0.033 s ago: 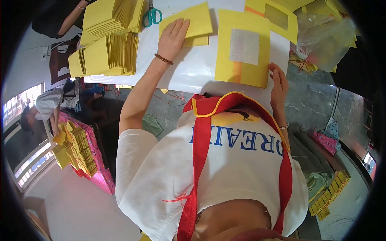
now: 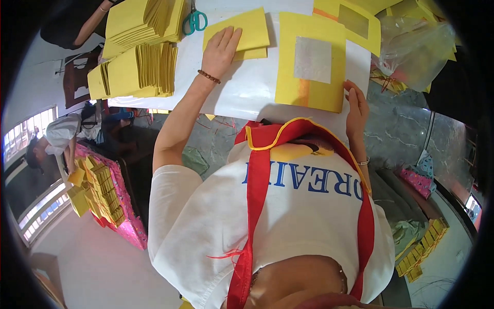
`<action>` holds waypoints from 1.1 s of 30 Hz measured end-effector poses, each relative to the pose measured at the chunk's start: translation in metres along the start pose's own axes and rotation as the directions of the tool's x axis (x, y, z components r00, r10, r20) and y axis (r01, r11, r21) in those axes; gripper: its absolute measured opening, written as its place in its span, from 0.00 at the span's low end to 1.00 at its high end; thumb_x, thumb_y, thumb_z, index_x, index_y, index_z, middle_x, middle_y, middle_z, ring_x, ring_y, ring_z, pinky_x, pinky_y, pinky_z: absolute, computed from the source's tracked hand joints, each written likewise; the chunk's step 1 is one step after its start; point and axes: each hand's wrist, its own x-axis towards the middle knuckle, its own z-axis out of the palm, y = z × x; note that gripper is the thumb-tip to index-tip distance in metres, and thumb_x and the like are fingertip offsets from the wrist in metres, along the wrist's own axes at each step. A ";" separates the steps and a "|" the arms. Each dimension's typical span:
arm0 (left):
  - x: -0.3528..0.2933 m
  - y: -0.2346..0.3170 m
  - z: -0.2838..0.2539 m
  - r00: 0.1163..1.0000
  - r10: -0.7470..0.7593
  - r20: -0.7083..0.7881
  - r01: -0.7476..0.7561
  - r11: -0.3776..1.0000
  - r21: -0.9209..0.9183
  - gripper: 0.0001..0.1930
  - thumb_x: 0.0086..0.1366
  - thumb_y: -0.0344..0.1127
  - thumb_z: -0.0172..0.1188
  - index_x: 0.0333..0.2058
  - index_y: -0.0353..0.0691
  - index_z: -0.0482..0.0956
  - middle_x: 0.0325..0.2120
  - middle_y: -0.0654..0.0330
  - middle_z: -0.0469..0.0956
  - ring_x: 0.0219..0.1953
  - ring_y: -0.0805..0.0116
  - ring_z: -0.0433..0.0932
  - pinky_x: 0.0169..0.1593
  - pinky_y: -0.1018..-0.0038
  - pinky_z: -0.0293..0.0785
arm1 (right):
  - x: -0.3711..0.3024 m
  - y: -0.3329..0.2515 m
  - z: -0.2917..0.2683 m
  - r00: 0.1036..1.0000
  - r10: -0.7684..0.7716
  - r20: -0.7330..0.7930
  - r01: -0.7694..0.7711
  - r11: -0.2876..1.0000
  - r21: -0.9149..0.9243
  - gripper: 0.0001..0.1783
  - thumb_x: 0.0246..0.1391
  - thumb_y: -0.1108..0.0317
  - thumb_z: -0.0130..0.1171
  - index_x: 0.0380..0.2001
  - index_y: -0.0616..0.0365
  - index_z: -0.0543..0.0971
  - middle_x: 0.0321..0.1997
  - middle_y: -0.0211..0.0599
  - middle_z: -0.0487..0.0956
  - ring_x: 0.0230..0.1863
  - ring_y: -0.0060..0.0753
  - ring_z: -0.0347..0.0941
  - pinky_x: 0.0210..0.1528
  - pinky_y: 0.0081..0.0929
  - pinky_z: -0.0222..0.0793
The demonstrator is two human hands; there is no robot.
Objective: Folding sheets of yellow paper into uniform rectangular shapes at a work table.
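My left hand point(image 2: 220, 50) lies flat on a folded yellow paper sheet point(image 2: 253, 30), its fingers stretched out over the left end. Part of a yellow layer shows under the fold. To the right lies a larger yellow paper sheet point(image 2: 312, 95) with a silvery-grey square patch and an orange strip below the patch. At that sheet's right edge is my right hand point(image 2: 356, 108), seen from the side with fingers loosely bent and holding nothing that I can make out. Its fingertips are close to or touching the edge.
Stacks of folded yellow paper point(image 2: 136, 69) and teal-handled scissors point(image 2: 195, 22) are at the far left of the white table point(image 2: 242, 95). Another patched yellow sheet point(image 2: 373, 38) and a clear plastic bag point(image 2: 417, 56) lie far right. A person point(image 2: 64, 129) works at the left beside yellow bundles point(image 2: 105, 193).
My left hand and the folded sheet under it have shifted very slightly toward the left and nearer me. My right hand and the larger sheet look the same.
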 end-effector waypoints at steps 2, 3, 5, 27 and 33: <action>-0.013 0.000 0.011 0.999 0.000 0.037 0.001 1.000 -0.008 0.25 0.50 0.26 0.54 0.50 0.37 0.68 0.47 0.51 0.71 0.48 0.55 0.70 0.52 0.65 0.67 | 0.001 -0.001 0.002 1.000 -0.022 -0.002 0.022 0.999 -0.023 0.17 0.61 0.64 0.45 0.47 0.61 0.74 0.47 0.36 0.75 0.50 0.26 0.68 0.53 0.23 0.61; -0.013 0.001 0.011 0.997 -0.001 0.072 0.003 1.000 -0.016 0.25 0.50 0.27 0.54 0.51 0.37 0.68 0.47 0.51 0.70 0.48 0.55 0.69 0.52 0.65 0.66 | 0.000 -0.001 0.002 1.000 -0.018 -0.007 0.018 1.000 -0.023 0.17 0.61 0.64 0.45 0.47 0.61 0.74 0.47 0.36 0.75 0.50 0.26 0.68 0.53 0.23 0.61; -0.013 0.000 0.012 0.997 0.002 0.078 -0.001 1.000 -0.014 0.25 0.50 0.27 0.54 0.51 0.37 0.68 0.47 0.50 0.70 0.49 0.55 0.69 0.52 0.65 0.66 | 0.000 -0.002 0.002 0.999 -0.032 -0.006 0.032 0.999 0.004 0.14 0.59 0.67 0.48 0.45 0.63 0.74 0.46 0.36 0.76 0.47 0.24 0.69 0.52 0.21 0.61; -0.030 -0.008 0.029 0.955 -0.029 0.297 0.084 0.981 -0.174 0.25 0.62 0.51 0.47 0.53 0.42 0.66 0.54 0.50 0.62 0.57 0.52 0.59 0.57 0.60 0.56 | 0.010 -0.008 0.004 0.833 -0.517 0.198 0.534 0.654 -0.536 0.13 0.50 0.69 0.57 0.41 0.54 0.77 0.45 0.34 0.76 0.53 0.38 0.68 0.54 0.31 0.60; -0.008 -0.012 0.009 0.942 0.022 0.336 0.021 0.992 -0.123 0.22 0.61 0.52 0.47 0.47 0.44 0.72 0.49 0.55 0.68 0.51 0.56 0.66 0.52 0.60 0.59 | 0.019 -0.001 0.010 0.777 -0.462 0.428 0.628 0.613 -0.480 0.12 0.45 0.67 0.61 0.36 0.54 0.78 0.45 0.32 0.76 0.55 0.40 0.66 0.55 0.35 0.60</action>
